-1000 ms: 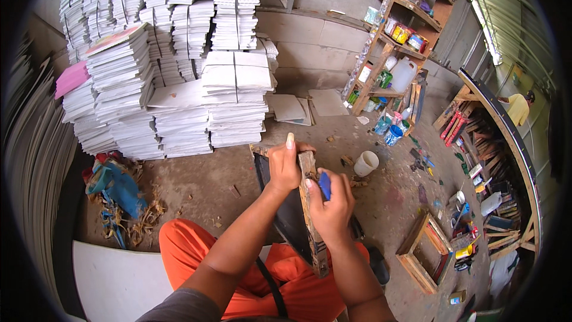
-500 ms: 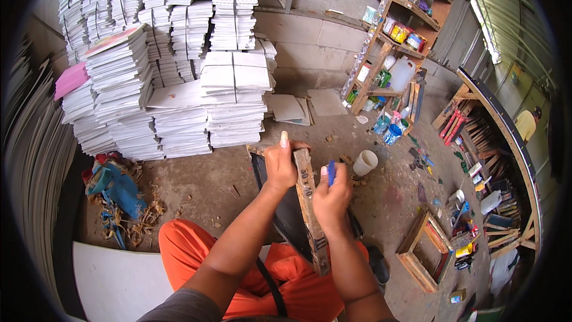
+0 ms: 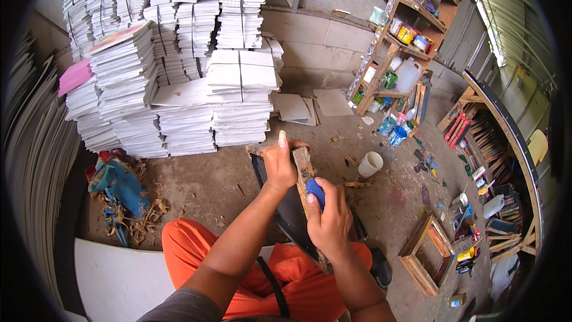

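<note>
A wooden frame (image 3: 304,170) with a dark panel (image 3: 277,209) stands tilted across my lap, its narrow edge turned up and dark marks on the wood. Near its far end my left hand (image 3: 280,164) grips the side, thumb pointing up and some fingers hidden behind the wood. Closed in my right hand (image 3: 329,220) is a smooth blue object (image 3: 316,192), which lies against the frame's upper edge. Its lower part is covered by the fingers, so its kind does not show.
Strapped stacks of white sheets (image 3: 241,101) rise at the far left. A blue cloth (image 3: 126,188) lies among shavings on the floor. To the right are a white bucket (image 3: 370,164), an empty wooden frame (image 3: 411,263) and a wooden shelf (image 3: 390,45) with paint containers.
My right hand has moved left and nearer to me, bringing the blue object from beside the frame onto its edge. The left hand keeps its grip. The view has shifted slightly.
</note>
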Action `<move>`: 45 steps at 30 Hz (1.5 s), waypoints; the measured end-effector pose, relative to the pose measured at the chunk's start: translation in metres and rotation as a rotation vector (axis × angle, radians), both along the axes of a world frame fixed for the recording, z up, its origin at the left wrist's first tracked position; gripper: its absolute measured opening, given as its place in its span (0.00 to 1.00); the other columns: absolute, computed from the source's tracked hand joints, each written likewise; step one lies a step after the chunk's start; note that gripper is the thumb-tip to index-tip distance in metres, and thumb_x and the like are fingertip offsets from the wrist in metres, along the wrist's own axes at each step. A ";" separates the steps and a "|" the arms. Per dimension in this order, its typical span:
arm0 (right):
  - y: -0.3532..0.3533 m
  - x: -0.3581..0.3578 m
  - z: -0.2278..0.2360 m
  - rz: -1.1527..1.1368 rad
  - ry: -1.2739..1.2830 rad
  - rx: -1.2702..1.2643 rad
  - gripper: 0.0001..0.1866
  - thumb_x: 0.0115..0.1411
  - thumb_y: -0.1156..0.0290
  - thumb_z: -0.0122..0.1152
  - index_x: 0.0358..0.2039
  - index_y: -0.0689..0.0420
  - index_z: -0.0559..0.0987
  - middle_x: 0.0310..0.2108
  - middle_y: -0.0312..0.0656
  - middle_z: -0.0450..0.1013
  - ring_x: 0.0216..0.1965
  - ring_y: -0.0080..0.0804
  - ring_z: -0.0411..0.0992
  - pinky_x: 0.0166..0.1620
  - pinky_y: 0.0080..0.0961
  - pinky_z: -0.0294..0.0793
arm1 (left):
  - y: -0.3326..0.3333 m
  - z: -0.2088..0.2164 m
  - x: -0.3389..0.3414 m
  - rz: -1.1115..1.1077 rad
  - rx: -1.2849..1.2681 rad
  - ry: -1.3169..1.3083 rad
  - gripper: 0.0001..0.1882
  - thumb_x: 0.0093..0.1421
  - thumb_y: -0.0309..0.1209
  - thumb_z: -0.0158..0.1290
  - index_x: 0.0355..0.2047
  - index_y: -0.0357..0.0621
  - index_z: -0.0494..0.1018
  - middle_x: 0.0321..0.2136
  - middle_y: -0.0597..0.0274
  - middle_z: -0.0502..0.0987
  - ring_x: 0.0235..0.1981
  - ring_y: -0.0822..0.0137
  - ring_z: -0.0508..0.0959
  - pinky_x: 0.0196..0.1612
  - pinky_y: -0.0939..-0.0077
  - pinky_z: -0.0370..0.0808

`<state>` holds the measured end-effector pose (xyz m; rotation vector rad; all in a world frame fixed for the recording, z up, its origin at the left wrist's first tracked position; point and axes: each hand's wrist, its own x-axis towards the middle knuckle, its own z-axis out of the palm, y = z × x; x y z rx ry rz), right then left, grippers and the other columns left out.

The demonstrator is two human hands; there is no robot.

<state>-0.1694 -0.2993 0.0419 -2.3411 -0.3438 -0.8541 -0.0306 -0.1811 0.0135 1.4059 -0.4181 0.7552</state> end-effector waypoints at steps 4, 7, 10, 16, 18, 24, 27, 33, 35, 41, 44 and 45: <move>0.001 -0.001 0.003 -0.002 0.038 0.007 0.24 0.72 0.62 0.55 0.66 0.51 0.72 0.42 0.50 0.74 0.40 0.51 0.77 0.42 0.44 0.77 | -0.001 0.001 -0.001 -0.003 0.015 -0.017 0.36 0.76 0.40 0.28 0.28 0.35 0.84 0.24 0.48 0.83 0.25 0.48 0.83 0.37 0.63 0.79; 0.002 0.000 0.006 -0.006 0.096 -0.011 0.25 0.72 0.61 0.54 0.69 0.45 0.71 0.40 0.49 0.73 0.37 0.50 0.77 0.39 0.45 0.77 | -0.002 0.004 -0.003 0.011 0.019 0.014 0.41 0.75 0.49 0.28 0.28 0.31 0.83 0.22 0.51 0.83 0.24 0.60 0.81 0.34 0.69 0.77; 0.002 -0.001 0.013 -0.003 0.181 -0.012 0.25 0.72 0.64 0.55 0.69 0.45 0.72 0.40 0.50 0.72 0.39 0.53 0.76 0.42 0.45 0.77 | -0.002 0.005 -0.005 0.038 0.045 0.007 0.40 0.75 0.48 0.27 0.28 0.32 0.83 0.23 0.50 0.83 0.25 0.58 0.82 0.36 0.68 0.77; 0.003 -0.002 0.023 -0.004 0.264 -0.007 0.26 0.71 0.66 0.56 0.68 0.45 0.73 0.42 0.50 0.73 0.41 0.55 0.76 0.44 0.46 0.77 | -0.001 0.004 -0.005 0.058 0.074 -0.010 0.40 0.76 0.47 0.26 0.29 0.33 0.83 0.23 0.50 0.84 0.26 0.57 0.83 0.37 0.67 0.79; 0.003 -0.003 0.023 -0.005 0.265 0.007 0.26 0.70 0.67 0.57 0.68 0.45 0.73 0.42 0.50 0.73 0.42 0.55 0.77 0.45 0.46 0.77 | -0.003 0.003 -0.004 0.059 0.073 -0.024 0.40 0.76 0.46 0.26 0.29 0.33 0.83 0.23 0.50 0.84 0.25 0.57 0.83 0.37 0.67 0.78; 0.003 -0.003 0.022 0.009 0.249 0.038 0.26 0.70 0.68 0.57 0.68 0.45 0.73 0.43 0.50 0.75 0.44 0.54 0.77 0.46 0.45 0.77 | -0.002 0.003 -0.006 0.060 0.079 -0.012 0.39 0.76 0.46 0.25 0.30 0.34 0.83 0.23 0.51 0.83 0.25 0.57 0.82 0.36 0.67 0.78; 0.004 -0.002 0.024 0.007 0.258 0.025 0.25 0.70 0.69 0.57 0.67 0.45 0.74 0.43 0.49 0.75 0.43 0.53 0.77 0.46 0.45 0.77 | -0.002 0.002 -0.005 0.060 0.077 -0.004 0.39 0.76 0.46 0.26 0.30 0.33 0.83 0.23 0.51 0.83 0.25 0.57 0.82 0.36 0.67 0.77; 0.005 -0.002 0.024 -0.023 0.279 0.050 0.22 0.70 0.69 0.57 0.64 0.45 0.78 0.40 0.47 0.75 0.39 0.50 0.77 0.43 0.41 0.76 | -0.003 0.003 -0.005 0.081 0.081 -0.029 0.39 0.75 0.46 0.26 0.30 0.33 0.83 0.23 0.50 0.83 0.25 0.57 0.83 0.36 0.66 0.77; 0.006 0.000 0.018 -0.042 0.241 0.045 0.21 0.71 0.68 0.57 0.63 0.45 0.78 0.39 0.46 0.74 0.38 0.49 0.76 0.42 0.40 0.75 | -0.003 0.003 -0.005 0.087 0.082 -0.033 0.39 0.75 0.46 0.26 0.30 0.33 0.83 0.23 0.50 0.83 0.25 0.57 0.83 0.36 0.67 0.77; 0.002 0.011 0.005 -0.025 0.107 0.142 0.20 0.72 0.66 0.55 0.62 0.42 0.78 0.36 0.44 0.74 0.34 0.45 0.77 0.38 0.42 0.76 | -0.005 0.002 -0.004 0.077 0.072 -0.035 0.35 0.75 0.42 0.28 0.30 0.33 0.83 0.24 0.49 0.84 0.25 0.53 0.82 0.36 0.64 0.78; 0.000 0.013 0.004 -0.023 0.086 0.170 0.19 0.73 0.66 0.54 0.62 0.43 0.79 0.39 0.45 0.76 0.36 0.45 0.78 0.39 0.39 0.76 | -0.007 0.003 -0.003 0.084 0.064 -0.076 0.32 0.75 0.38 0.30 0.29 0.34 0.83 0.25 0.47 0.84 0.26 0.48 0.82 0.35 0.61 0.77; 0.000 0.014 0.005 -0.016 0.100 0.185 0.19 0.73 0.66 0.54 0.62 0.43 0.79 0.40 0.45 0.77 0.38 0.45 0.78 0.40 0.39 0.76 | -0.007 0.003 -0.003 0.090 0.070 -0.061 0.35 0.75 0.42 0.29 0.30 0.33 0.83 0.25 0.48 0.84 0.26 0.52 0.83 0.35 0.64 0.78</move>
